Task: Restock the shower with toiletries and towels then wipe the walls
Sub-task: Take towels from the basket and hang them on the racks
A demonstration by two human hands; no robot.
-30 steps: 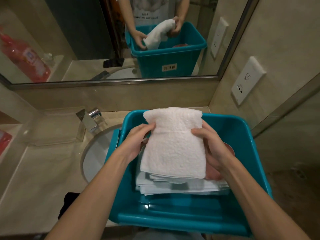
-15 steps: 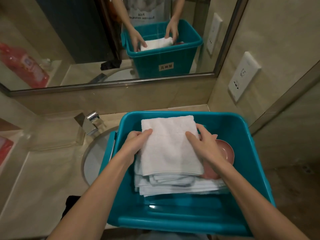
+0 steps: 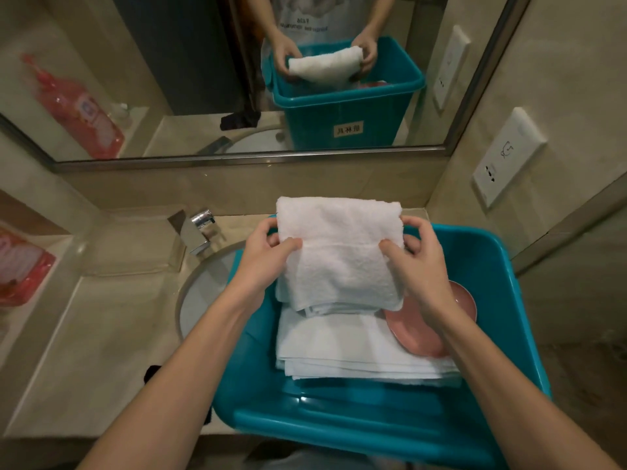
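Note:
A folded white towel is held above a teal plastic bin that stands on the vanity counter. My left hand pinches the towel's left edge, thumb on top. My right hand pinches its right edge the same way. Under the raised towel, a stack of folded white towels lies in the bin. A pink dish sits beside that stack on the right, partly hidden by my right wrist.
A round sink with a chrome faucet lies left of the bin. A mirror covers the back wall. A wall socket is on the right. Red refill pouches sit on a left shelf. A black object lies on the counter.
The top towel was pressed down onto the stack half a second ago; now both hands have lifted it clear of the stack again, exposing the pink dish.

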